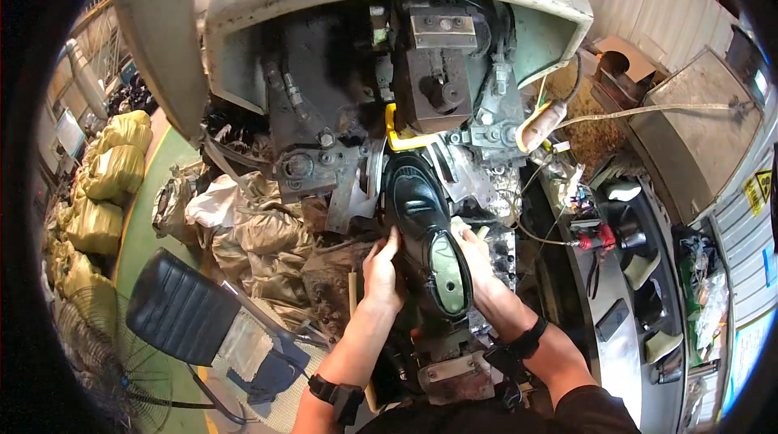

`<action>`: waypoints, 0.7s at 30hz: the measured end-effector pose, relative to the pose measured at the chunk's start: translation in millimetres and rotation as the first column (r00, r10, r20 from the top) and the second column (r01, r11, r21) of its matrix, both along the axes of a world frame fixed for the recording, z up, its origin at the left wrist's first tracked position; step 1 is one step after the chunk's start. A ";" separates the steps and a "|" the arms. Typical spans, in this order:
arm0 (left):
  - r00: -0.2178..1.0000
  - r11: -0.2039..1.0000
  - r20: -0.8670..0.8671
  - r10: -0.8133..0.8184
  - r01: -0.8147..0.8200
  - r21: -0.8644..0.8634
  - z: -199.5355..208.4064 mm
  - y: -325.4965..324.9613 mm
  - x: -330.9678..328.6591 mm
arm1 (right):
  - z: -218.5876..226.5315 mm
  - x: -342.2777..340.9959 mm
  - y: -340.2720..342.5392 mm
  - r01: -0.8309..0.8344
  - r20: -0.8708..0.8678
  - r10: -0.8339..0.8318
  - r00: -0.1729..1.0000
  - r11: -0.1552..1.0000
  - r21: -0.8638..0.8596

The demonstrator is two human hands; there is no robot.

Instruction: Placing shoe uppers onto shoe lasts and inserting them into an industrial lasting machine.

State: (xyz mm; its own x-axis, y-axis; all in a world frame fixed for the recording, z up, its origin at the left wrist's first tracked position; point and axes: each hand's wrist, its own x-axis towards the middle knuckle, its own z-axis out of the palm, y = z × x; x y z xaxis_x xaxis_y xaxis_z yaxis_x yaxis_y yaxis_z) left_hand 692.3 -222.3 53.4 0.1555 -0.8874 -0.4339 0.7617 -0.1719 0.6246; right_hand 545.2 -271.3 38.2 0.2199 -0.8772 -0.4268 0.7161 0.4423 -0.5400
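A black leather shoe upper (415, 200) sits on a green-topped last (445, 264), toe away from me, between the metal jaws of a large machine. My left hand (381, 273) presses against the shoe's left side, thumb along the leather and the other fingers partly hidden. On the other side, my right hand (478, 262) grips it near the ankle opening; something pale shows at its fingertips. Just beyond the toe is a yellow bracket (405, 136), below the machine's dark central block (438, 81). Black bands circle both my wrists.
Left of me stand a black-backed chair (182, 304), a wire fan (121, 361) and crumpled sacks (263, 231). Yellow sacks (105, 183) line the green floor. On the right, a narrow bench (616, 345) holds a red-handled tool (596, 237) and black shoe parts. A lamp (541, 126) hangs by the machine.
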 end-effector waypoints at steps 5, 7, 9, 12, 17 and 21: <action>0.981 0.998 -0.189 -0.052 0.046 -0.040 -6.0 -2.2 1.0 | -0.6 -8.9 -1.4 -0.085 -0.009 0.084 0.996 0.993 -0.082; 0.995 0.994 -0.003 0.105 -0.104 0.042 -14.7 -2.9 -6.2 | -8.6 -11.6 -5.2 -0.090 0.003 0.090 0.996 0.996 -0.002; 0.908 0.949 0.297 0.296 -0.316 0.021 -28.7 -6.4 -15.7 | -21.4 -11.1 -10.5 -0.086 -0.041 0.090 0.995 0.992 0.094; 0.782 0.899 0.473 0.405 -0.434 -0.052 -55.8 -15.3 -23.4 | -45.8 -7.8 -16.6 -0.039 -0.206 0.017 0.978 0.994 -0.102; 0.637 0.892 0.645 0.421 -0.419 -0.169 -88.4 -27.2 -22.0 | -76.8 -0.4 -28.3 0.038 -0.120 -0.062 0.991 0.981 -0.188; 0.772 0.917 0.497 0.397 -0.353 -0.185 -89.5 -27.1 -19.3 | -75.6 2.5 -29.2 0.042 -0.072 -0.055 0.996 0.985 -0.166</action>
